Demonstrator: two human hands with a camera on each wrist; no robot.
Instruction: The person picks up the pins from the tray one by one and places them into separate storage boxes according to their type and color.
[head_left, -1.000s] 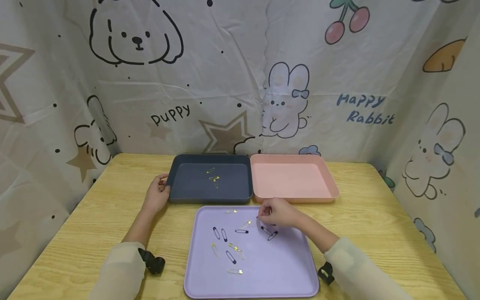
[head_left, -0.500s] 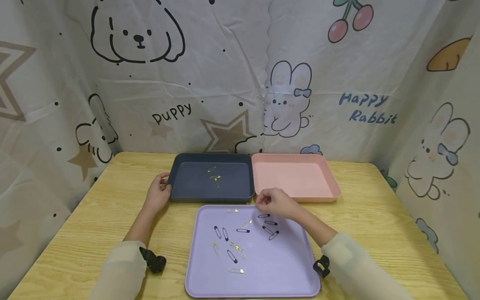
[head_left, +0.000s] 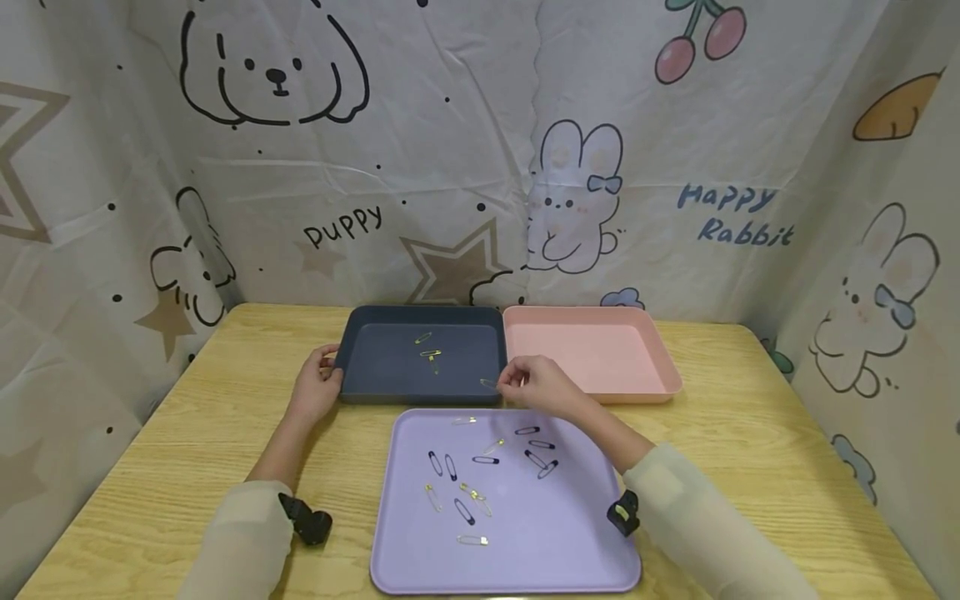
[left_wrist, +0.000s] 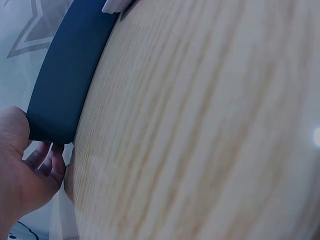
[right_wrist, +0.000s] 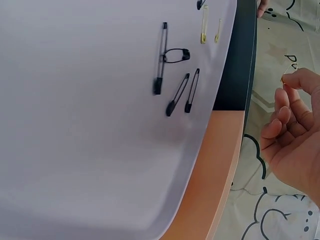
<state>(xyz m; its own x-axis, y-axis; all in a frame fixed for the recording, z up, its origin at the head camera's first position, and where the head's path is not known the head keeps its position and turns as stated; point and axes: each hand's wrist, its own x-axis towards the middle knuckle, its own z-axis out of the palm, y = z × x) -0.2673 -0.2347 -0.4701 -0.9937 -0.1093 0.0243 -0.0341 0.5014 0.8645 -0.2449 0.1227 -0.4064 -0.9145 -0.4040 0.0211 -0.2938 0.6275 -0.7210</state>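
Note:
Between thumb and fingertip, my right hand [head_left: 543,385] pinches a gold safety pin [head_left: 487,383], which overlaps the front right corner of the dark blue tray [head_left: 390,375] in the head view. The right wrist view also shows this gold safety pin [right_wrist: 291,70] at the fingertips. Three gold safety pins [head_left: 429,353] lie inside the dark tray. At that tray's left side, my left hand [head_left: 315,387] holds the edge, thumb and curled fingers against the wall [left_wrist: 65,95]. Several black safety pins [head_left: 463,511] and gold ones [head_left: 472,541] lie scattered on the purple tray [head_left: 555,550].
To the right of the dark tray, against it, stands a pink tray [head_left: 592,354] with nothing in it. The purple tray lies in front of both on a wooden table [head_left: 187,425]. A printed curtain [head_left: 450,167] hangs behind and at both sides.
My right hand has moved up and left from the purple tray's upper edge to the dark tray's corner, bringing a gold safety pin into sight. My left hand has stayed at the dark tray.

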